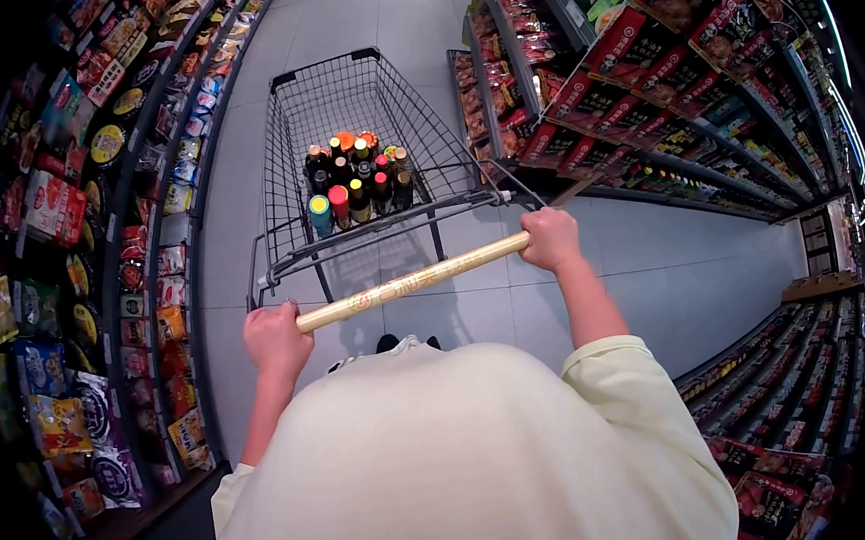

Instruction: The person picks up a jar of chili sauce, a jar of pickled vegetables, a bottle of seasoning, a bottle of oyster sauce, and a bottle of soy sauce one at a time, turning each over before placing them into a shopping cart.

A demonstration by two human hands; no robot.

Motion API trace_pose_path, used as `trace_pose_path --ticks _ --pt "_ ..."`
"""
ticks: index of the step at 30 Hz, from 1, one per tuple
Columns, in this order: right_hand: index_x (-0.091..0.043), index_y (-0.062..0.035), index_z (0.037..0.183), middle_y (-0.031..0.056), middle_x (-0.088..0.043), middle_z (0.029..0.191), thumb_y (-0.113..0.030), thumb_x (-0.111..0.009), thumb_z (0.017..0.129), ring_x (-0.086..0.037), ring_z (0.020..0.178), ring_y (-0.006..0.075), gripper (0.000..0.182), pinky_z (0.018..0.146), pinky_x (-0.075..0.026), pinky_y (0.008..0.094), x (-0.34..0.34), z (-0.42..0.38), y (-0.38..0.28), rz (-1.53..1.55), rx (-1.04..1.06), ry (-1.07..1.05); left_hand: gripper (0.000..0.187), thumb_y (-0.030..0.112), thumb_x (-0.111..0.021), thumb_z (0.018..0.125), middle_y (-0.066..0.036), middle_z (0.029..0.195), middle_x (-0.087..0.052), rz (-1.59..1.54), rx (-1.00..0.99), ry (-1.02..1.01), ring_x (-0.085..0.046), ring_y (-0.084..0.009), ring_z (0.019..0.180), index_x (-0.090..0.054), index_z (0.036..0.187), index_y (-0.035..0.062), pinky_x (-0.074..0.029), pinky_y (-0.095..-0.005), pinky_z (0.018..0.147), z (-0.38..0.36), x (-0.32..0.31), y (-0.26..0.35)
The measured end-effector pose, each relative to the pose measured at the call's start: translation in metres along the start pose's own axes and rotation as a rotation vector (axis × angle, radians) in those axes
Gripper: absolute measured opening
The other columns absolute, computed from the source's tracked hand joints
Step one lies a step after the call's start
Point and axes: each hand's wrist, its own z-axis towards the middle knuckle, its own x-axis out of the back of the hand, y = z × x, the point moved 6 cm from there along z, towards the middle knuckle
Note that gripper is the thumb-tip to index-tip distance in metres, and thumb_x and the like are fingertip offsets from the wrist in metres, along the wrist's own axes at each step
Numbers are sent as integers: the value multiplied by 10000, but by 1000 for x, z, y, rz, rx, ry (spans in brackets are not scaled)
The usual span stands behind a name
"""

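Note:
My left hand (pixel 278 336) is wrapped round the left end of a yellow shopping cart handle (pixel 417 280). Round the right end of the same bar, my right hand (pixel 551 238) is closed too. Ahead of the handle stands the dark wire shopping cart (pixel 287 129). Several dark bottles (pixel 358 200) with red, yellow and orange caps stand close together in the basket, near its handle end. Among them, a teal one with a yellow cap (pixel 320 215) is at the front left.
On the left runs a shelf of bagged and packaged snacks (pixel 56 209), close to the cart. Shelves of red and black packets (pixel 657 75) rise on the right, with a lower rack (pixel 786 375) nearer me. Grey tiled floor (pixel 644 255) lies between them.

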Motion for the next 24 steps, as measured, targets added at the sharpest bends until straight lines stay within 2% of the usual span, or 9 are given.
trace_pose_path --ticks 7,11,15,16,24 --pt "-594 -157 640 15 -603 653 -202 -700 604 -618 718 237 121 607 -478 394 6 -61 -31 -26 -85 49 91 145 -687 633 -65 626 -631 -21 -69 39 -622 -244 632 -667 716 114 -475 -347 832 -38 4 -22" --pt "-600 -159 647 15 -600 657 -206 -701 613 -613 706 234 116 597 -474 388 5 -99 -51 3 -59 59 122 159 -705 615 -58 601 -619 -15 -127 47 -623 -239 619 -655 717 114 -480 -336 810 -58 10 -30" --pt "-604 -159 655 19 -603 678 -225 -702 645 -609 700 240 119 594 -477 393 16 -140 -69 -40 -175 80 161 184 -730 607 -46 609 -625 -7 -168 -13 -626 -233 626 -647 727 116 -481 -332 795 -79 9 -41" --pt "-604 -159 657 27 -606 690 -243 -707 668 -612 702 252 133 595 -482 403 16 -150 -69 -59 -211 72 175 195 -738 604 -42 614 -628 -21 -207 30 -625 -228 628 -645 731 118 -480 -329 788 -83 11 -40" --pt "-597 -162 667 -2 -612 682 -200 -701 624 -605 692 226 119 591 -468 387 18 -232 -113 -100 -316 146 143 197 -718 625 -40 628 -644 -26 -344 26 -651 -219 664 -644 728 130 -487 -332 809 -109 17 -57"
